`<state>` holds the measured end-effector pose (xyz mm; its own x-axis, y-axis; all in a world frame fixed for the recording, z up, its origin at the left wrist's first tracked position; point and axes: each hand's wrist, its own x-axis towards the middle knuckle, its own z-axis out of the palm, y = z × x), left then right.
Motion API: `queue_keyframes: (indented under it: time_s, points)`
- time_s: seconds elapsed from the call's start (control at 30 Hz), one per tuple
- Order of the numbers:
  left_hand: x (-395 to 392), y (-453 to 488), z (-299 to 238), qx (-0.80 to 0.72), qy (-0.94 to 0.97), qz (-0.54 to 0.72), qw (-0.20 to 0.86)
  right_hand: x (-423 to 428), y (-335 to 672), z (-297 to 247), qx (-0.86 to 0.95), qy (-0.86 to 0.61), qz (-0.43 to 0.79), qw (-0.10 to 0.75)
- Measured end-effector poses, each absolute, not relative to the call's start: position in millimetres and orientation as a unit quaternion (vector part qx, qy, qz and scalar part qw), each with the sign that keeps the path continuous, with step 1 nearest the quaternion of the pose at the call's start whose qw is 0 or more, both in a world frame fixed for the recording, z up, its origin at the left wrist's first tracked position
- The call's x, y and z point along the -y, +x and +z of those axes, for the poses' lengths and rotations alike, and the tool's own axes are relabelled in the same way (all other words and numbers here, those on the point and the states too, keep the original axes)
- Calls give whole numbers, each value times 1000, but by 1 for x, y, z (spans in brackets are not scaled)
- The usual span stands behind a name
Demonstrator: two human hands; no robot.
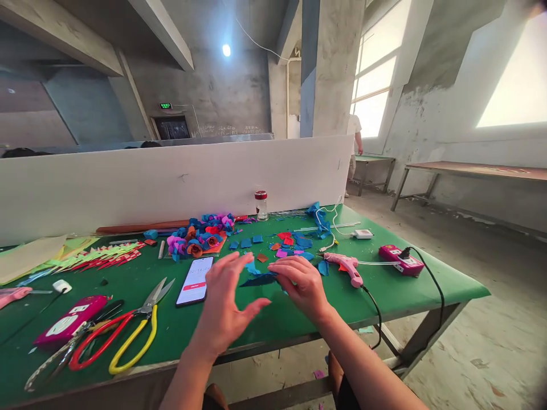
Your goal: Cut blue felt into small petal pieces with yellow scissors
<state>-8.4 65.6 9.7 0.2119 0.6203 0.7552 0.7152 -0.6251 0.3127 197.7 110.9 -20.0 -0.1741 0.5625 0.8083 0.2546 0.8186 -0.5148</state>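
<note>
A person's two bare hands are working over a green table (405, 293), seen from above and behind. A phone (194, 280) is lying face up with its screen lit, and it serves as the landmark here.

Just right of the phone, the left hand (226, 302) is hovering with its palm turned inward and its fingers spread wide apart, holding nothing. Further right of the phone, the right hand (303, 285) is resting knuckles up, its fingers bent and bunched together. Their tips are touching the right end of a dark blue paper piece (258, 280), which is lying between the two hands. It is not possible to tell whether the piece is being pinched.

Behind the phone, a pile of paper roses (200, 233) in blue, pink and orange is sitting on the table. Left of and nearer than the phone, large scissors (141, 324) with red and yellow handles are lying flat. Far right of the phone, beyond the right hand, a pink glue gun (346, 266) is lying on its side.
</note>
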Motion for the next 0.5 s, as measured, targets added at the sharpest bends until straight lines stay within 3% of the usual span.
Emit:
queue_keyframes:
  time_s: [0.1, 0.33, 0.5]
  points:
    - [-71, 3, 5, 490, -769, -410, -14, -110, 193, -22, 735, -290, 192, 583]
    - [-87, -6, -13, 530, -642, -456, -313, -115, 189, -25, 619, -350, 381, 591]
    - [-87, -2, -17, 520, -593, -497, -362, -119, 187, -30, 625, -339, 421, 563]
